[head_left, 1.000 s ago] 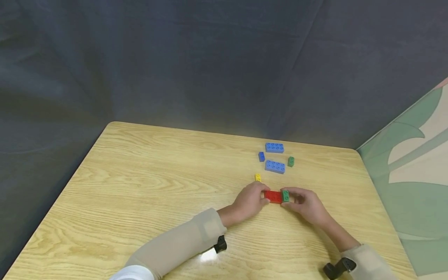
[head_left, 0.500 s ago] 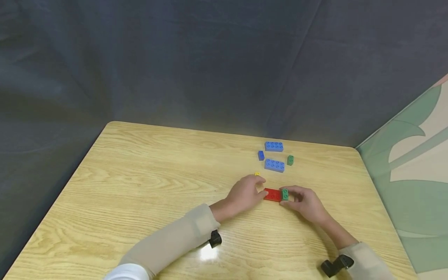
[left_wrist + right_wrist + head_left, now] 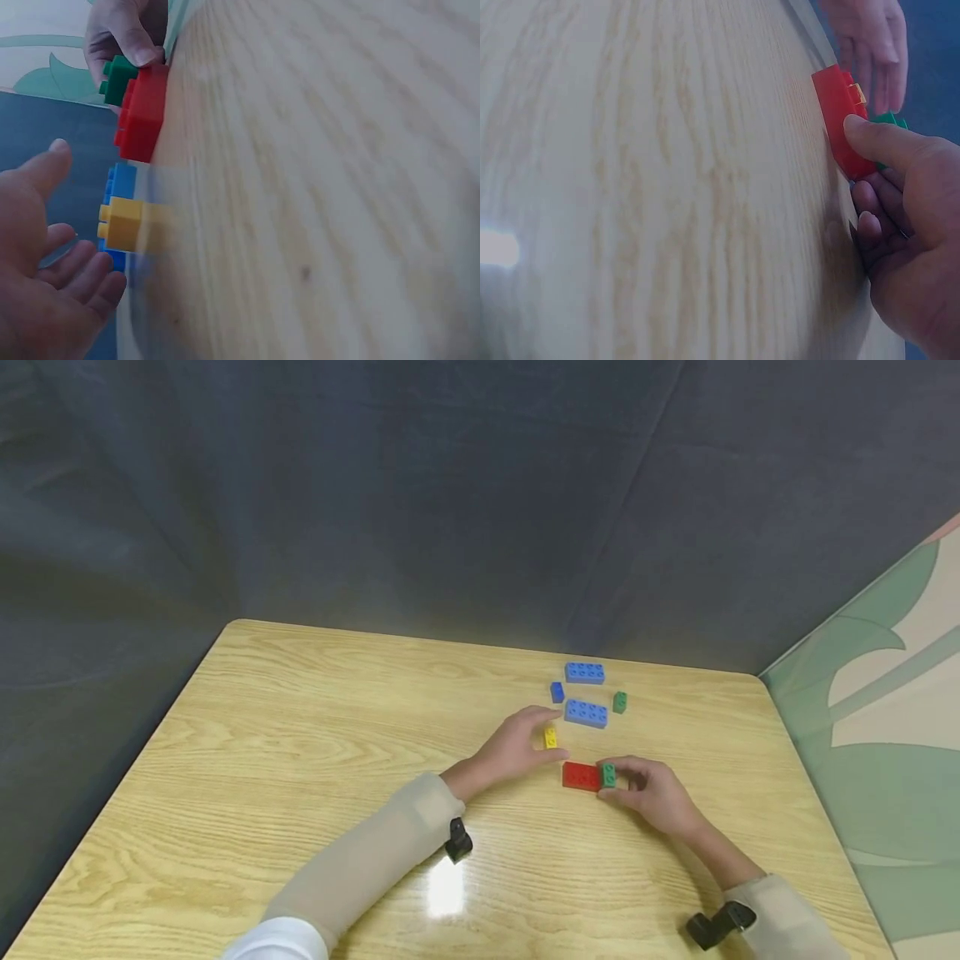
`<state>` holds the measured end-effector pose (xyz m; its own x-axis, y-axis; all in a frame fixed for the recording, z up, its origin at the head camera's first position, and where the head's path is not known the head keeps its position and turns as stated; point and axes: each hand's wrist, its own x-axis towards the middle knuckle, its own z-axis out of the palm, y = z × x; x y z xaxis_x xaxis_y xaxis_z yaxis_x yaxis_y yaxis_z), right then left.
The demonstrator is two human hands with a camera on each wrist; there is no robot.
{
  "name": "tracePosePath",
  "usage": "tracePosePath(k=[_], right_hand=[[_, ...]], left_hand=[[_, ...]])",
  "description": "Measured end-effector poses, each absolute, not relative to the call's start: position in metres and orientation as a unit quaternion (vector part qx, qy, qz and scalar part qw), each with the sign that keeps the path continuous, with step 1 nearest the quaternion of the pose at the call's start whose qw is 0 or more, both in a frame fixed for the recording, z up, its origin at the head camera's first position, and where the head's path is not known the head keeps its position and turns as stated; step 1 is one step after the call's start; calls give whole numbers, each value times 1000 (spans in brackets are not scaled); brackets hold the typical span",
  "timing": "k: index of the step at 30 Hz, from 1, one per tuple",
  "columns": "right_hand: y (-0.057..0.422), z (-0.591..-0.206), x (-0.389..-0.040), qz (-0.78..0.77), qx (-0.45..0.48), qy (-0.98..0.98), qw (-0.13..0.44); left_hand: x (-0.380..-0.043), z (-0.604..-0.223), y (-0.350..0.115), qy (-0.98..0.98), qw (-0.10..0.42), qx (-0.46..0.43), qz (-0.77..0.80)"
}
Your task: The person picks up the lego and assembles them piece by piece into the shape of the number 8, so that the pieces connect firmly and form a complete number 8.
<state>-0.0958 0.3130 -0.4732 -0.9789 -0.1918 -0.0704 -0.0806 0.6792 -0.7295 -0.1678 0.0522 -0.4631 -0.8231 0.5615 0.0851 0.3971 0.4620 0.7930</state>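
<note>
A red toy brick [image 3: 580,776] lies on the table with a small green brick [image 3: 608,775] on top of its right end. My right hand [image 3: 660,797] grips that right end between thumb and fingers; the right wrist view shows the thumb on the side of the red brick [image 3: 838,124]. My left hand [image 3: 513,747] is spread around a small yellow brick [image 3: 551,737], thumb on the near side and fingers on the far side. In the left wrist view a gap shows between the left hand [image 3: 45,262] and the yellow brick [image 3: 124,225].
Behind the yellow brick lie two long blue bricks [image 3: 586,713], a small blue brick [image 3: 557,692] and another small green brick [image 3: 620,702]. A dark curtain [image 3: 450,510] hangs behind the wooden table [image 3: 300,735]. A patterned panel [image 3: 900,760] stands at the right.
My left hand has let go of the red brick and moved away, up and left, to the yellow brick, its fingers spreading. My right hand keeps its grip on the red brick.
</note>
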Motion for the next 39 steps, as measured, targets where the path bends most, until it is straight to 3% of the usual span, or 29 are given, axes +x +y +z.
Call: tracePosePath(k=[39], right_hand=[[312,-472,-94,-400,-74,911,70]], left_hand=[[-176,-474,58,861,98,281,413]])
